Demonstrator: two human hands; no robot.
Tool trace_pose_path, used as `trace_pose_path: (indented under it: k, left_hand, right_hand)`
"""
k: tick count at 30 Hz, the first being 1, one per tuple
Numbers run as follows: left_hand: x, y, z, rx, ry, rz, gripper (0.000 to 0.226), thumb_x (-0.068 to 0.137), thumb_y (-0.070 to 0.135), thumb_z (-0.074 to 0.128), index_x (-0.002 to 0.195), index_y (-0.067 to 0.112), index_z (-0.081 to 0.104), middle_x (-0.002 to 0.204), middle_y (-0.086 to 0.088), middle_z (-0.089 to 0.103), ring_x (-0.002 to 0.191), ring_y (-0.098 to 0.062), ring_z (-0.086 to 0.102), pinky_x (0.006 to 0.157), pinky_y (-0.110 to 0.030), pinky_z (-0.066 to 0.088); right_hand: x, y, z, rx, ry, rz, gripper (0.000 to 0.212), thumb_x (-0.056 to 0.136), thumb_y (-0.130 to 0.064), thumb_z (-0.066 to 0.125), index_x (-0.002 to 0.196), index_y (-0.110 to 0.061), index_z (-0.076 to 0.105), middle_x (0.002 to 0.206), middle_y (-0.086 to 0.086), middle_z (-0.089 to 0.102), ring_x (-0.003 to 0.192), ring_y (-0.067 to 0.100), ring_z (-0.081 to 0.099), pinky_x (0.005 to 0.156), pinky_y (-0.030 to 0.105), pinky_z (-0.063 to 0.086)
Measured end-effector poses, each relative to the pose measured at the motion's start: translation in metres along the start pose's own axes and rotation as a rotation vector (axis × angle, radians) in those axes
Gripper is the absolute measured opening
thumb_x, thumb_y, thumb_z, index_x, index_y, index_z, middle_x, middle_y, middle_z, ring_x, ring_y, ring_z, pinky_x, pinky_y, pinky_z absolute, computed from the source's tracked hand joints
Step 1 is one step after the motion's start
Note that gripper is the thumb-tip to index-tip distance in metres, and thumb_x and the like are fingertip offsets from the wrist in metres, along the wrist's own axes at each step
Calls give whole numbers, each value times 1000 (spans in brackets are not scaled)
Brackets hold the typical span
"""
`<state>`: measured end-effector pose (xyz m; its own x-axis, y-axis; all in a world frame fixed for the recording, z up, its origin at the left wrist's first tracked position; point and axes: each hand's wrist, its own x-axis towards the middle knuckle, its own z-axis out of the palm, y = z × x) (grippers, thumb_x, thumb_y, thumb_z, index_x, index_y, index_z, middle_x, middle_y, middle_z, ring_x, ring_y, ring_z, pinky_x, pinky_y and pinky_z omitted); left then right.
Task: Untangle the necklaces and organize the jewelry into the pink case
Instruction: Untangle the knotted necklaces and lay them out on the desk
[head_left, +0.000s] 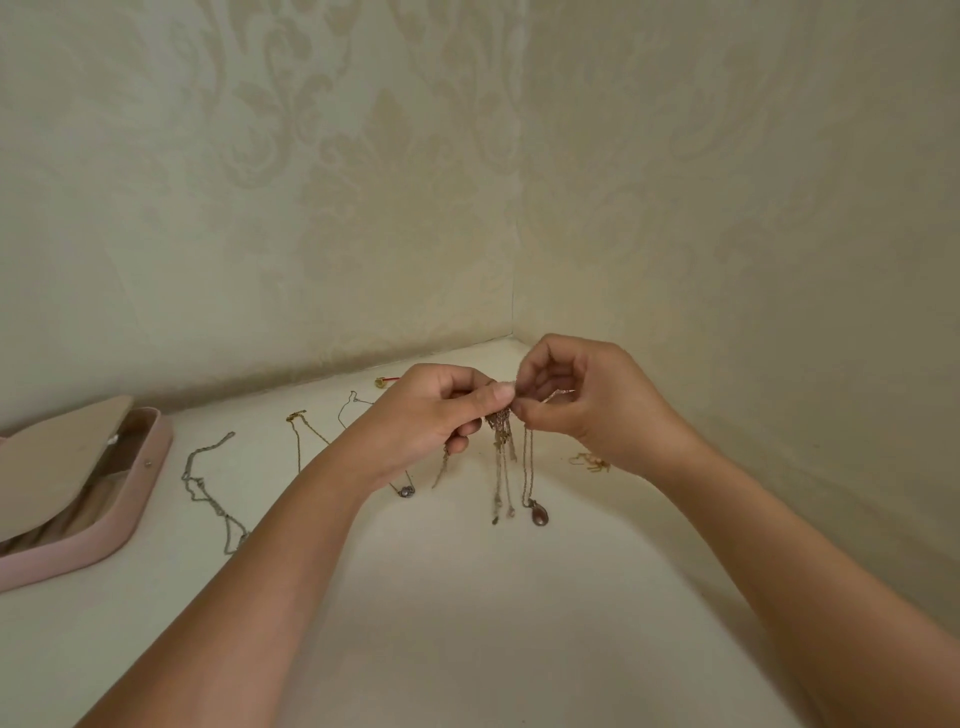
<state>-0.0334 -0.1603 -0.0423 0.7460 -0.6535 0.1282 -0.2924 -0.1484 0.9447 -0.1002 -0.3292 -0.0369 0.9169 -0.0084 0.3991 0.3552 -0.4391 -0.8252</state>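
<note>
Item: knotted cluster of fine necklaces (500, 418), held in the air above the tabletop (467, 623). The left hand (431, 415) and the right hand (582, 400) each pinch it from one side with thumb and fingertips, their other fingers curled. Loose ends hang down, one carrying a dark teardrop pendant (538, 515) close to the surface. Hazards: pulling the hands apart would likely tighten the knot or snap a thin link, and the swinging pendant may drag freed strands back together. Lowering the cluster risks snagging the gold chain (300, 436) or the small gold piece (589, 461) lying beneath. Room: the wall corner (514, 312) stands just behind the hands, and open tabletop lies nearer the person. The pink case (104, 543) lies open, well apart at far left, and the silver chain (208, 488) lies across that route.
</note>
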Motion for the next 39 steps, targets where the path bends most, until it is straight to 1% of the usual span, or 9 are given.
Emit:
trace_pose_path:
  k: [8, 11, 16, 19, 23, 27, 32, 36, 39]
  left_hand:
    - [-1, 0, 1, -115, -24, -7, 32, 72, 46, 65, 70, 14, 64, 66, 2, 44, 54, -6, 36, 50, -16, 36]
    - [-2, 0, 1, -110, -54, -15, 40, 72, 49, 62, 75, 9, 62, 63, 5, 41, 55, -7, 36, 50, -17, 35]
    - [-1, -2, 0, -17, -95, 8, 72, 73, 56, 64, 87, -14, 58, 61, 4, 45, 58, -10, 41, 54, -19, 40]
    - [-1, 1, -3, -35, -76, 10, 51, 71, 47, 67, 79, -3, 64, 65, 0, 60, 62, -12, 55, 64, -21, 49]
    - [-1, 1, -8, -79, -36, 9, 30, 65, 36, 72, 82, 12, 68, 78, 0, 72, 74, -9, 67, 76, -21, 55]
    - [0, 0, -11, -64, 22, -4, 27, 57, 28, 77, 75, 11, 68, 69, -1, 71, 66, -8, 66, 72, -21, 55]
    - [1, 0, -8, -14, 44, -2, 14, 70, 10, 78, 80, 7, 69, 69, -5, 72, 62, -11, 69, 65, -23, 57]
    - [1, -2, -7, 6, 63, 5, 18, 70, 16, 78, 85, 9, 72, 73, -7, 73, 65, -13, 70, 67, -23, 58]
    - [1, -3, -2, 77, 135, 58, 5, 80, 16, 75, 84, 17, 73, 69, 1, 69, 62, -8, 66, 66, -20, 56]
  right_hand:
    - [-5, -8, 0, -130, 70, -40, 16, 82, -6, 72, 78, -22, 74, 69, -10, 68, 61, 0, 61, 58, 11, 44]
    - [-2, -6, 1, -3, 49, 58, 5, 82, -11, 73, 81, -15, 73, 74, 4, 70, 67, 10, 65, 69, 29, 53]
    - [0, 2, 13, 378, -185, 252, 9, 83, -17, 58, 82, -10, 63, 85, 12, 67, 86, 22, 59, 80, 33, 44]
    - [1, 7, 17, 408, -225, 286, 23, 80, -24, 52, 84, -4, 64, 86, 12, 67, 90, 24, 58, 84, 36, 43]
    - [0, 4, 13, 307, -210, 245, 20, 94, -16, 56, 84, 0, 65, 78, 2, 65, 77, 10, 58, 74, 22, 46]
    - [0, 6, 8, 322, -199, 267, 18, 91, -17, 60, 77, -11, 68, 78, -2, 67, 76, 11, 58, 77, 21, 48]
    - [1, 11, 10, 375, -218, 397, 18, 92, -23, 59, 84, -7, 64, 77, -1, 60, 67, 8, 51, 68, 18, 47]
    - [2, 10, 10, 465, -173, 441, 19, 80, -31, 67, 79, -12, 68, 73, -3, 58, 65, 7, 49, 66, 18, 46]
    - [3, 8, 10, 289, -42, 374, 10, 82, -22, 71, 81, -12, 72, 67, -6, 62, 58, 4, 51, 61, 14, 46]
